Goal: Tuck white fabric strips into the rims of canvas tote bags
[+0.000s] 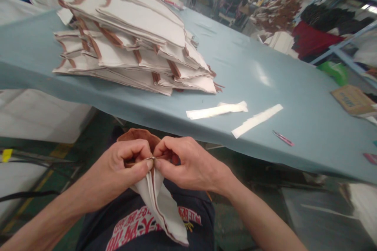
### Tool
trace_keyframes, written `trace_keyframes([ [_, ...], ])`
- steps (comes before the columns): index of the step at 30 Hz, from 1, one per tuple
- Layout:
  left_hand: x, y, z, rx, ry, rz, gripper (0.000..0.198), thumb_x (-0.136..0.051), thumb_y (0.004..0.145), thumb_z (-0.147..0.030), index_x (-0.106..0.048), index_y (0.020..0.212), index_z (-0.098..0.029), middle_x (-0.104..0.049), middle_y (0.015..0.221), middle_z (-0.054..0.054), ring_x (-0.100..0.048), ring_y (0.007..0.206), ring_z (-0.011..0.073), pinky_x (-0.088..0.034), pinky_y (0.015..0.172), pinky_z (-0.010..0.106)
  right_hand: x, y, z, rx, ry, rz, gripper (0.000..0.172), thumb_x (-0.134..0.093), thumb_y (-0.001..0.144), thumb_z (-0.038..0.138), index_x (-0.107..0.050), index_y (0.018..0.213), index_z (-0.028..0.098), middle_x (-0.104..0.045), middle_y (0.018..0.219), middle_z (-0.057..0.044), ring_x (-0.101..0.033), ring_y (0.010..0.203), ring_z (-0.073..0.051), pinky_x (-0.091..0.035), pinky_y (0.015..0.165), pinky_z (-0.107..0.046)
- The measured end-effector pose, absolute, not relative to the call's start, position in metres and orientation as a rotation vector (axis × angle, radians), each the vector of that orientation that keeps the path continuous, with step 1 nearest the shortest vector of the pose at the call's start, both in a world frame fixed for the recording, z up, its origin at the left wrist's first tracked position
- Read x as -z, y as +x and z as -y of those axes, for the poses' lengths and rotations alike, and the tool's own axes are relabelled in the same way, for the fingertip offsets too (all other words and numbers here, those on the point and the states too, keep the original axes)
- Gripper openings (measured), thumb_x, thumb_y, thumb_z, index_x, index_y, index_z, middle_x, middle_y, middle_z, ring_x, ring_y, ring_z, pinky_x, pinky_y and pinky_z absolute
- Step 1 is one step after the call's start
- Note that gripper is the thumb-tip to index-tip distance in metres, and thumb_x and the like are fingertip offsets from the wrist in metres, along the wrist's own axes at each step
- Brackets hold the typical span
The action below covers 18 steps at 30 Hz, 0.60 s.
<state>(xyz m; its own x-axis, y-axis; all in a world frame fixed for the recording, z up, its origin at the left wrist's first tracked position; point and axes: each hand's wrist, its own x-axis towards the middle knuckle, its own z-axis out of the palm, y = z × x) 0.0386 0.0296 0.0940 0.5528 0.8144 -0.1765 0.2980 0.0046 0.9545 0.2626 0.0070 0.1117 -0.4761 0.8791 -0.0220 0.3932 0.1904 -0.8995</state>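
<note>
In front of my body, off the table's edge, I hold a white fabric piece [169,210] with brown edging. My left hand [129,162] pinches its top edge between thumb and fingers. Close against it, my right hand [181,160] pinches the same edge, the two thumbtips almost touching. The white cloth hangs down below my fingers over my dark apron [194,200]. Behind my hands a brown part [140,135] curves up; how it joins the white cloth is hidden by my fingers.
A tall stack of white pieces with brown trim [141,43] lies on the blue-covered table [235,62]. Nearer the edge are two white strips [218,110] and small pink-handled snips [283,138]. A cardboard box [352,100] and green tape dispenser [332,72] stand right.
</note>
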Motion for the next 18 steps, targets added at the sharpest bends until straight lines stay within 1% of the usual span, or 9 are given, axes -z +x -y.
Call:
trace_keyframes([
  [4, -0.095, 0.037, -0.030, -0.481, 1.571, -0.979, 0.038, -0.068, 0.089, -0.047, -0.056, 0.064, -0.022, -0.042, 0.061, -0.007, -0.036, 0.055, 0.0107, -0.030, 0.048, 0.020, -0.106, 0.261, -0.005, -1.030, -1.194, 2.047, 0.008, -0.068, 0.094, 0.017, -0.068, 0.088, 0.022, -0.069, 0.076, 0.004, -0.054, 0.062, -0.011, -0.041, 0.065, -0.025],
  [7, -0.094, 0.035, -0.031, -0.455, 1.579, -0.985, 0.041, -0.069, 0.091, -0.051, -0.055, 0.065, -0.022, -0.042, 0.061, -0.007, -0.037, 0.055, 0.0110, -0.031, 0.048, 0.019, -0.103, 0.259, -0.005, -0.968, -1.170, 2.008, 0.009, -0.067, 0.094, 0.018, -0.070, 0.086, 0.022, -0.071, 0.077, 0.004, -0.056, 0.062, -0.011, -0.041, 0.066, -0.025],
  [10, -0.092, 0.033, -0.034, -0.443, 1.617, -1.000, 0.043, -0.069, 0.091, -0.052, -0.054, 0.064, -0.022, -0.044, 0.062, -0.006, -0.039, 0.056, 0.0114, -0.031, 0.048, 0.019, -0.101, 0.258, -0.007, -0.987, -1.197, 1.974, 0.008, -0.068, 0.093, 0.019, -0.071, 0.087, 0.022, -0.071, 0.077, 0.004, -0.054, 0.061, -0.011, -0.041, 0.066, -0.025],
  [13, -0.090, 0.032, -0.038, -0.409, 1.637, -1.014, 0.043, -0.068, 0.094, -0.050, -0.053, 0.065, -0.022, -0.045, 0.063, -0.005, -0.040, 0.058, 0.0120, -0.032, 0.050, 0.019, -0.100, 0.259, -0.011, -1.048, -1.247, 1.994, 0.007, -0.070, 0.094, 0.019, -0.072, 0.088, 0.022, -0.068, 0.071, 0.006, -0.051, 0.058, -0.011, -0.039, 0.064, -0.025],
  [16, -0.088, 0.030, -0.042, -0.350, 1.607, -0.969, 0.045, -0.072, 0.093, -0.051, -0.052, 0.065, -0.022, -0.042, 0.063, -0.006, -0.036, 0.059, 0.0121, -0.030, 0.050, 0.020, -0.101, 0.262, -0.014, -1.072, -1.265, 2.058, 0.009, -0.071, 0.096, 0.017, -0.073, 0.089, 0.022, -0.065, 0.068, 0.007, -0.051, 0.059, -0.011, -0.037, 0.065, -0.025],
  [18, -0.088, 0.030, -0.043, -0.304, 1.580, -0.921, 0.046, -0.075, 0.092, -0.052, -0.052, 0.065, -0.022, -0.039, 0.062, -0.007, -0.033, 0.058, 0.0122, -0.028, 0.049, 0.020, -0.103, 0.265, -0.016, -1.111, -1.228, 2.114, 0.011, -0.071, 0.099, 0.016, -0.074, 0.090, 0.021, -0.066, 0.070, 0.007, -0.052, 0.060, -0.010, -0.036, 0.065, -0.025],
])
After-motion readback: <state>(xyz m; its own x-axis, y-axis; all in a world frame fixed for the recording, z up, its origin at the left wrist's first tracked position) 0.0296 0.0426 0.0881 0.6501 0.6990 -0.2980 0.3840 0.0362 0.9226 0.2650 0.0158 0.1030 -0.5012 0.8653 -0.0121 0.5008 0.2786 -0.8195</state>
